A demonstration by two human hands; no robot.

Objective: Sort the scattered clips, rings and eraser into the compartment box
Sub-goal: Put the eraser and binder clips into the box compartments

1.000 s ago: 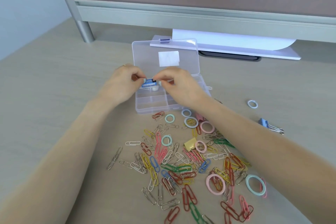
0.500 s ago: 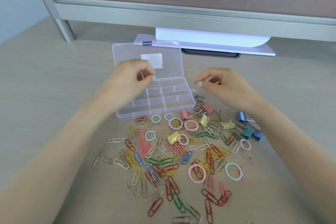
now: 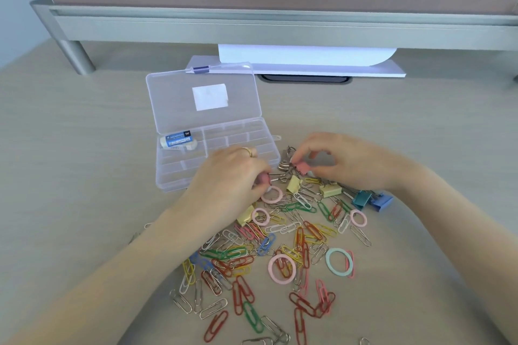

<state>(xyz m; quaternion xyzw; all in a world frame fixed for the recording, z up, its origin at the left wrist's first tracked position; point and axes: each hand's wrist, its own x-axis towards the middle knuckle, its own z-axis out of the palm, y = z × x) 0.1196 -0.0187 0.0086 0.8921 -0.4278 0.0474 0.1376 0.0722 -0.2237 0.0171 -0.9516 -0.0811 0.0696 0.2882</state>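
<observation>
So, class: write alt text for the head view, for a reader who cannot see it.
Two hands pick at binder clips: the right hand pinches a pink clip, the left hand another. The eraser lies in the open box; paper clips cover the desk.

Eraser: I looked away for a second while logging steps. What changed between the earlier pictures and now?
The eraser, held by both hands over the box a second ago, now lies in a left compartment of the compartment box. Both hands dropped to the pile: left hand and right hand each pinch a pink binder clip. The lid stayed open.
</observation>
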